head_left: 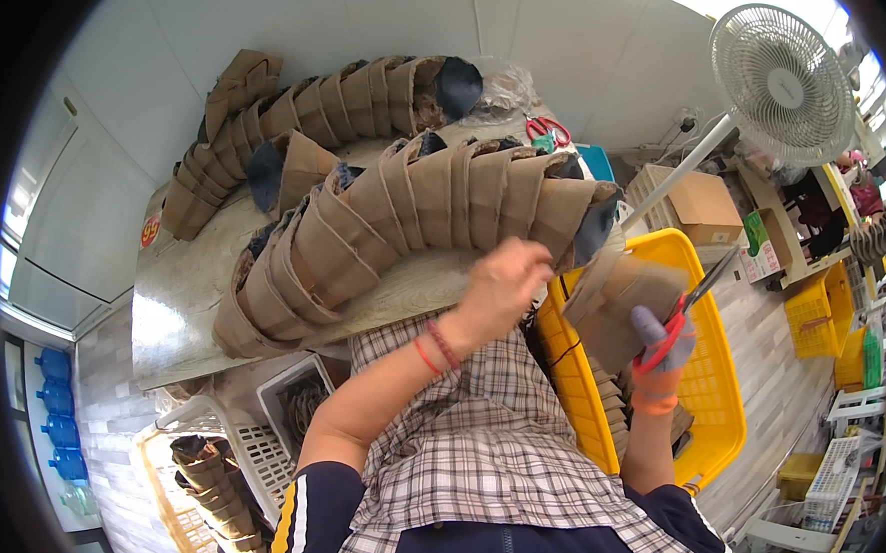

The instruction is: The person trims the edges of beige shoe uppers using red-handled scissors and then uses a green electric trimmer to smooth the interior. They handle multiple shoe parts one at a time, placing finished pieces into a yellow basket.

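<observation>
My right hand (662, 356), in a grey and orange glove, is closed round red-handled scissors (675, 332) whose blades point up to the right. A brown fabric piece (617, 304), smeared by motion, is against its fingers over the yellow crate (728, 417). My left hand (508, 282) is bare, with red bands at the wrist. Its fingers are curled together beside the right end of a curved row of nested brown fabric tubes (407, 200); whatever they pinch is hidden. The tubes have dark lining and look like boot shafts. More brown pieces (612, 406) lie in the crate.
A second row of nested tubes (311, 109) lies farther back on the table (176, 313), near another pair of red-handled scissors (548, 130). A white fan (782, 86) stands at the right. A white basket (158, 452) with tubes and a grey crate (282, 383) sit below left.
</observation>
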